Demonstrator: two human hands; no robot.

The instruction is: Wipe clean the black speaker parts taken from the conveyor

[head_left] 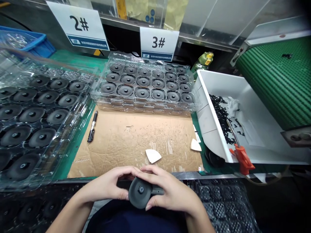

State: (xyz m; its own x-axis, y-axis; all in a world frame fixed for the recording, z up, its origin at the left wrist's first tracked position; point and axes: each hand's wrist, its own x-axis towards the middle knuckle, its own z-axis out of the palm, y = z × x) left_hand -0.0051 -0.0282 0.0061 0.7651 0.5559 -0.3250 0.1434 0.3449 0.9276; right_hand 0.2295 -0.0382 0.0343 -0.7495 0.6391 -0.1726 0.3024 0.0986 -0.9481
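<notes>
Close to my body, in front of the bench edge, both hands grip a round black dished plastic part (139, 198) with a small raised hub in its middle. My left hand (113, 183) has its thumb on the left rim and its fingers along the far side. On the opposite side, my right hand (170, 190) curls round the part, thumb at the lower rim. A dark grey rod-like piece (157, 190) also shows within the right hand; whether it joins the part I cannot tell. Beyond the hands, a white wedge-shaped pad (153, 156) lies on the cardboard sheet (121, 142).
Clear trays of similar black parts stand at the back (143, 103) and left (64, 142). A pen (92, 126) and second white pad (195, 145) lie on the cardboard. At right are a white bin (206, 113), an orange-handled tool (243, 158) and a green conveyor belt (279, 81).
</notes>
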